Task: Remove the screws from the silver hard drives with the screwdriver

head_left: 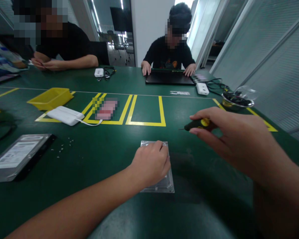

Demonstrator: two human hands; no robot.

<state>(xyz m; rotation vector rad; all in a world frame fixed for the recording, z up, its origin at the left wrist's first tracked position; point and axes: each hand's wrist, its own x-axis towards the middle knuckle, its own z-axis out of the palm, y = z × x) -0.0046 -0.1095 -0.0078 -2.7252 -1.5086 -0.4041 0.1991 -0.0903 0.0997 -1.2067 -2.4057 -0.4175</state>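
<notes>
Currently our left hand (150, 164) lies palm-down on a silver metal plate (164, 186) that sits flat on the green table (114, 156), directly in front of us. The fingers are curled over the plate's far half, pressing on it rather than lifting it; only its near edge and far corners show.

Our right hand (229, 136) hovers above the table to the right of the plate, well apart from it. It grips a small screwdriver (198, 124) with a black and yellow handle between thumb and fingers, the thin tip pointing left.

To the far left lies a hard drive (17, 156), label up, with a scatter of small screws (62, 147) just beside it. Beyond these we see a white power bank (64, 115) with its cable, and a yellow tray (51, 98) behind it. Yellow tape (146, 123) marks rectangles on the table. A bowl (235, 99) stands at the right. Two other people sit at the far side; one rests both hands on a black laptop (168, 78).
</notes>
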